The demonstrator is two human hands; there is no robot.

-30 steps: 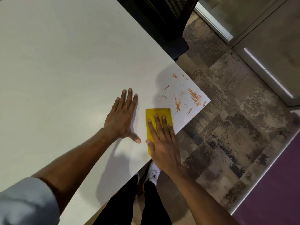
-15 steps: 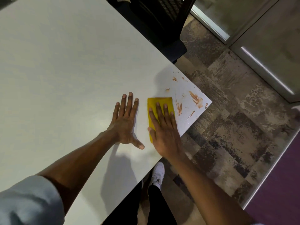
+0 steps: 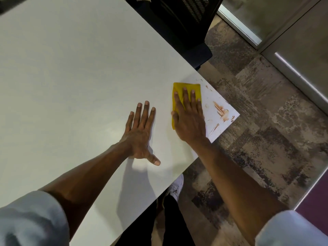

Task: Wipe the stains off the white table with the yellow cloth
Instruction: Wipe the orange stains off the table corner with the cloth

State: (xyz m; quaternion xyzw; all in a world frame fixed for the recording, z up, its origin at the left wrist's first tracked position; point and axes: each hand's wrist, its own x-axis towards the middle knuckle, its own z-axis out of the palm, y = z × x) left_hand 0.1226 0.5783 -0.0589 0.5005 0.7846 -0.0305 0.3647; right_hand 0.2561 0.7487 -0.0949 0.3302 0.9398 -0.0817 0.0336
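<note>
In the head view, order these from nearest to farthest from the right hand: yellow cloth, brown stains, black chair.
From the right hand:
1. yellow cloth, under its palm and fingers.
2. brown stains, just right, at the table's corner.
3. black chair, beyond the far edge.

Two hands, the left hand and the right hand, one yellow cloth under the right, one white table, one black chair beyond the fingertips, one white shoe.

the right hand presses flat on the yellow cloth beside orange stains at the table corner, left hand flat nearby.
</note>
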